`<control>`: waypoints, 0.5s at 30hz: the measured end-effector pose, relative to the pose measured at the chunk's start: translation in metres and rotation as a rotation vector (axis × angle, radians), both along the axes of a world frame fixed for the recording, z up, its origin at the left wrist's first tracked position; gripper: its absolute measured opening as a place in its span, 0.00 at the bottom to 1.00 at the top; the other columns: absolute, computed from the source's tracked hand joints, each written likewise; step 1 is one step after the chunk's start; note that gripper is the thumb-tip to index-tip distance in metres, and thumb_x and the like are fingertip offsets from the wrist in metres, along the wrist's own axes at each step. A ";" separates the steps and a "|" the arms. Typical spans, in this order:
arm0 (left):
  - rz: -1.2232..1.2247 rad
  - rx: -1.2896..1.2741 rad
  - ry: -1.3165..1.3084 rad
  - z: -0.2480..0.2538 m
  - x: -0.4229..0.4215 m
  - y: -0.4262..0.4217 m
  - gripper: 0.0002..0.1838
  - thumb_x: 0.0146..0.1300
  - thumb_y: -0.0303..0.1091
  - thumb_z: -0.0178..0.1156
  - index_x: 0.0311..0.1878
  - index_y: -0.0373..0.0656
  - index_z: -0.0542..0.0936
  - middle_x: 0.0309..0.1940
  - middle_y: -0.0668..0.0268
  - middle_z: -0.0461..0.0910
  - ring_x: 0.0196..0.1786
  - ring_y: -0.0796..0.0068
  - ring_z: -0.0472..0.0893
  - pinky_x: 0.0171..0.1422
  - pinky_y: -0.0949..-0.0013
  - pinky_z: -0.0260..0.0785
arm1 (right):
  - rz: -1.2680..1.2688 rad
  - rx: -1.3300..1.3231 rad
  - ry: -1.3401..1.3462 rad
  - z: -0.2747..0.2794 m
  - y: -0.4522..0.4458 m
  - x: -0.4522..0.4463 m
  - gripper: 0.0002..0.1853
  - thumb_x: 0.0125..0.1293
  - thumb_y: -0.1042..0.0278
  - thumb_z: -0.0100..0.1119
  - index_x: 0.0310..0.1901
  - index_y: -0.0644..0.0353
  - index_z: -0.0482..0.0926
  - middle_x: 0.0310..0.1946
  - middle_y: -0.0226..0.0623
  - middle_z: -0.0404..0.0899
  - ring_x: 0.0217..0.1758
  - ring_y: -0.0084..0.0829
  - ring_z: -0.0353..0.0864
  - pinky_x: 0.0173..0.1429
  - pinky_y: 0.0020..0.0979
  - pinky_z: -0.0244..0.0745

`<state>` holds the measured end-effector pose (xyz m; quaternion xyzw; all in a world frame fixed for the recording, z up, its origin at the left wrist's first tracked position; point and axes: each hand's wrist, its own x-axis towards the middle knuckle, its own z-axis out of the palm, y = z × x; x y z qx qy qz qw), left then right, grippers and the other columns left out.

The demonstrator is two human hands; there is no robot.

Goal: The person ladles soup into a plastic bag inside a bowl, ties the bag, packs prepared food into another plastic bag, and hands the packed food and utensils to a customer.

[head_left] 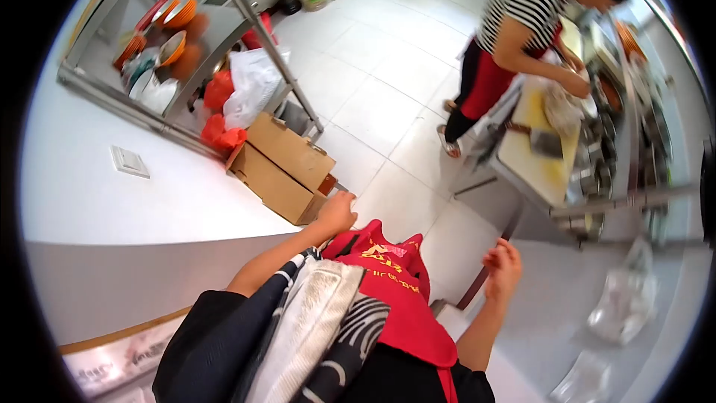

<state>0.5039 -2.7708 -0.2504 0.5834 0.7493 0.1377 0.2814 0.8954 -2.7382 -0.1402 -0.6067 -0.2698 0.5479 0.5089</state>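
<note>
My left hand (337, 213) hangs beside the near corner of a brown cardboard box (283, 160); its fingers are loosely bent and I see nothing in them. Whether it touches the box I cannot tell. On the other side my right hand (503, 267) is raised, palm partly showing, fingers a little curled and apart, holding nothing. Between my hands hangs the red apron (403, 298) with yellow lettering that I wear. A whitish cloth (309, 328) and dark patterned fabric (347, 347) lie along my left side.
A co-worker (514, 45) in a striped top leans over a cutting board (533, 160) with a cleaver (546, 142) on it. Metal containers (597, 153) stand beside the board. A shelf (149, 108) at left holds orange bowls (179, 13). White floor tiles (373, 116) run ahead.
</note>
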 end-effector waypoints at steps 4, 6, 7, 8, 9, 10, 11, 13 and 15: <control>0.347 0.023 0.106 -0.007 -0.041 0.033 0.33 0.50 0.31 0.64 0.62 0.39 0.67 0.57 0.49 0.70 0.58 0.46 0.71 0.62 0.52 0.66 | 0.543 -0.064 -0.006 -0.023 0.127 -0.105 0.10 0.66 0.72 0.56 0.46 0.65 0.78 0.29 0.36 0.80 0.29 0.25 0.80 0.34 0.26 0.77; 0.546 -0.001 0.143 -0.043 -0.063 0.042 0.44 0.51 0.33 0.66 0.70 0.39 0.55 0.64 0.47 0.63 0.66 0.46 0.64 0.68 0.51 0.61 | 0.768 -0.059 -0.021 -0.038 0.179 -0.158 0.10 0.66 0.72 0.56 0.46 0.66 0.79 0.29 0.36 0.80 0.29 0.25 0.80 0.35 0.25 0.76; 0.704 -0.124 0.179 -0.043 -0.072 0.049 0.48 0.51 0.35 0.67 0.72 0.39 0.52 0.66 0.46 0.60 0.69 0.45 0.60 0.70 0.50 0.58 | 0.937 -0.065 -0.026 -0.048 0.202 -0.187 0.10 0.66 0.71 0.56 0.46 0.66 0.79 0.29 0.36 0.81 0.29 0.24 0.80 0.35 0.25 0.76; 0.850 -0.258 0.209 -0.047 -0.081 0.054 0.52 0.51 0.38 0.69 0.73 0.39 0.48 0.69 0.45 0.56 0.72 0.44 0.56 0.72 0.49 0.55 | 0.993 -0.065 -0.031 -0.061 0.224 -0.214 0.10 0.66 0.71 0.56 0.46 0.66 0.79 0.29 0.36 0.81 0.29 0.24 0.80 0.35 0.25 0.76; 0.895 -0.270 0.194 -0.061 -0.086 0.053 0.52 0.51 0.38 0.69 0.73 0.39 0.48 0.69 0.45 0.56 0.72 0.44 0.56 0.72 0.49 0.55 | 1.126 -0.036 -0.123 -0.071 0.242 -0.234 0.10 0.66 0.72 0.56 0.46 0.67 0.79 0.30 0.35 0.81 0.30 0.23 0.80 0.35 0.24 0.76; 0.968 -0.348 0.120 -0.083 -0.099 0.055 0.56 0.49 0.41 0.71 0.74 0.40 0.45 0.70 0.45 0.54 0.73 0.45 0.53 0.74 0.49 0.53 | 1.251 0.015 -0.212 -0.076 0.262 -0.261 0.11 0.66 0.72 0.55 0.46 0.67 0.79 0.30 0.35 0.81 0.30 0.22 0.79 0.36 0.24 0.75; 1.024 -0.426 0.045 -0.100 -0.112 0.063 0.60 0.48 0.44 0.73 0.75 0.41 0.42 0.71 0.44 0.52 0.75 0.45 0.50 0.75 0.49 0.51 | 1.291 -0.026 -0.229 -0.077 0.277 -0.283 0.11 0.65 0.71 0.56 0.45 0.68 0.79 0.30 0.34 0.82 0.31 0.20 0.79 0.36 0.23 0.75; 1.038 -0.504 0.079 -0.109 -0.106 0.066 0.60 0.46 0.46 0.74 0.74 0.40 0.44 0.71 0.45 0.53 0.74 0.45 0.52 0.74 0.49 0.52 | 1.353 -0.077 -0.254 -0.079 0.303 -0.314 0.11 0.65 0.71 0.56 0.45 0.68 0.79 0.30 0.34 0.82 0.31 0.21 0.79 0.36 0.23 0.75; 1.091 -0.563 0.145 -0.107 -0.121 0.088 0.55 0.43 0.48 0.76 0.70 0.40 0.53 0.68 0.47 0.58 0.70 0.46 0.59 0.73 0.50 0.54 | 1.468 -0.047 -0.302 -0.083 0.343 -0.343 0.11 0.67 0.72 0.55 0.47 0.68 0.78 0.32 0.36 0.83 0.34 0.23 0.82 0.39 0.24 0.77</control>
